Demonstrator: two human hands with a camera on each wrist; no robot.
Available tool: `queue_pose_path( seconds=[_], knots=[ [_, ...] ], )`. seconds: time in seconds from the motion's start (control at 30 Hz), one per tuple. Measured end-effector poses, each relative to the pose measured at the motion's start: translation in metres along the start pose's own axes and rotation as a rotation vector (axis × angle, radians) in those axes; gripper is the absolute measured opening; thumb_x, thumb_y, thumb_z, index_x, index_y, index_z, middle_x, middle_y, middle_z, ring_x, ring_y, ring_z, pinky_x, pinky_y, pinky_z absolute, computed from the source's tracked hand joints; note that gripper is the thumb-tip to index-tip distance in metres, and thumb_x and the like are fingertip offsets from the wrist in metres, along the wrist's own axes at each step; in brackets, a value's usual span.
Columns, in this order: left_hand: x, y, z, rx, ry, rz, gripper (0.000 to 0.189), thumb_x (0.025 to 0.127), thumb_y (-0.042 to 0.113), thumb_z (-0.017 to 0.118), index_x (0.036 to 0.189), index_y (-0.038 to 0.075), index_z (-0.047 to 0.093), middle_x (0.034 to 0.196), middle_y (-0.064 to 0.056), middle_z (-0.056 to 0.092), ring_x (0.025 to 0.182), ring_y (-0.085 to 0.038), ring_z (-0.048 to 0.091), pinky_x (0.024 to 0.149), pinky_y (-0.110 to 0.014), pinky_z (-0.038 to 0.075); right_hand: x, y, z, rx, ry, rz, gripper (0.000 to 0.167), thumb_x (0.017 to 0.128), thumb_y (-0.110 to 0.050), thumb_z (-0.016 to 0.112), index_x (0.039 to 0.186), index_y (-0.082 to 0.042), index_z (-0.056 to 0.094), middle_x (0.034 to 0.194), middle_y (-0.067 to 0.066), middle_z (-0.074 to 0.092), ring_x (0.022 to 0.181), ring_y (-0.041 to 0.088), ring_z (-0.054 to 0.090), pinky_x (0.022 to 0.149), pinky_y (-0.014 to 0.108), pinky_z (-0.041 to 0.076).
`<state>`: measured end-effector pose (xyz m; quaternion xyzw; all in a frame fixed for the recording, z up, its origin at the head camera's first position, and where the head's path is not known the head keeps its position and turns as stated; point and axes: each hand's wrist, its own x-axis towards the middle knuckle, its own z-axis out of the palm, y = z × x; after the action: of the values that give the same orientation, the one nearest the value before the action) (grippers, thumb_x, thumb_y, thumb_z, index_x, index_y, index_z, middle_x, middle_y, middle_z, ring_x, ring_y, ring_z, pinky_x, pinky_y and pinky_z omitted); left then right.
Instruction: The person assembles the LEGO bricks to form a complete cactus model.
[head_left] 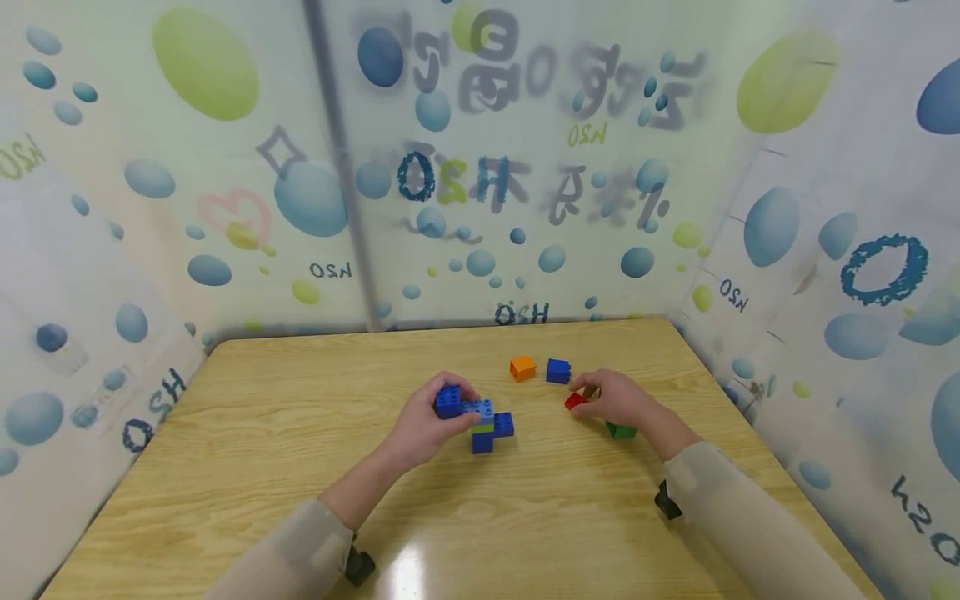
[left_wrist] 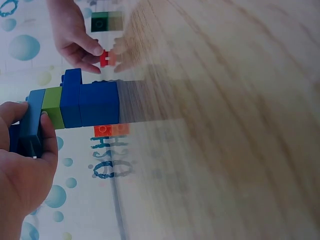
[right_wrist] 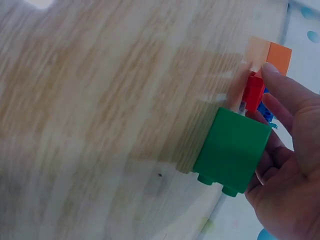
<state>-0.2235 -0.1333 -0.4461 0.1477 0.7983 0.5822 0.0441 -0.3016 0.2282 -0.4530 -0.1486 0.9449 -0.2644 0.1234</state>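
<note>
My left hand (head_left: 425, 423) grips a small build of toy building bricks (head_left: 483, 425), with dark blue, light blue and lime green pieces joined together. In the left wrist view, a lime green brick (left_wrist: 53, 107) sits between the blue ones, and the thumb and fingers hold the light blue brick (left_wrist: 33, 122). Over to the right, my right hand (head_left: 617, 398) has its thumb and index finger on either side of a red brick (head_left: 575, 401), pinching it low at the tabletop. A green brick (right_wrist: 232, 150) lies beneath that hand, close to the palm side.
An orange brick (head_left: 522, 367) and a blue brick (head_left: 558, 371) lie farther back on the wooden table (head_left: 300, 417). Behind the table and along both sides hang patterned curtains (head_left: 480, 250) with blue and green dots.
</note>
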Motion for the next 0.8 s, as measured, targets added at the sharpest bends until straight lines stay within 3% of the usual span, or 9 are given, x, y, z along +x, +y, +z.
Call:
queue_pose_path(
  seconds=[0.13,0.37,0.6,0.8],
  knots=[
    [0.000,0.001,0.000,-0.003,0.002,-0.001,0.033,0.100,0.017,0.082,0.129,0.017,0.066,0.133,-0.008,0.071,0.131,-0.032,0.067,0.107,-0.048,0.061,0.001,-0.001,0.002,-0.008,-0.002,-0.003,0.039,0.099,-0.026,0.084,0.135,-0.015,0.075,0.119,0.009,0.073,0.102,0.024,0.062,0.092,0.041,0.059],
    [0.000,0.001,0.000,0.017,0.010,-0.014,0.032,0.100,0.018,0.083,0.128,0.020,0.067,0.134,-0.006,0.070,0.133,-0.034,0.065,0.110,-0.051,0.059,0.000,-0.005,0.004,-0.014,0.018,-0.097,0.039,0.103,-0.023,0.079,0.141,-0.015,0.074,0.115,0.009,0.068,0.094,0.022,0.058,0.078,0.033,0.053],
    [0.000,0.000,0.001,0.009,0.003,-0.008,0.033,0.100,0.018,0.083,0.129,0.018,0.067,0.134,-0.007,0.070,0.133,-0.034,0.065,0.110,-0.052,0.059,-0.005,-0.018,0.008,0.078,0.036,-0.163,0.033,0.108,-0.023,0.072,0.141,-0.019,0.075,0.117,0.005,0.065,0.100,0.022,0.055,0.084,0.035,0.050],
    [0.000,-0.001,0.000,0.008,0.004,-0.002,0.033,0.101,0.019,0.083,0.129,0.018,0.066,0.133,-0.008,0.070,0.132,-0.033,0.066,0.108,-0.050,0.060,-0.008,-0.033,0.017,0.170,0.064,-0.241,0.029,0.109,-0.022,0.071,0.136,-0.014,0.075,0.120,0.002,0.070,0.108,0.021,0.059,0.092,0.037,0.052]
  ],
)
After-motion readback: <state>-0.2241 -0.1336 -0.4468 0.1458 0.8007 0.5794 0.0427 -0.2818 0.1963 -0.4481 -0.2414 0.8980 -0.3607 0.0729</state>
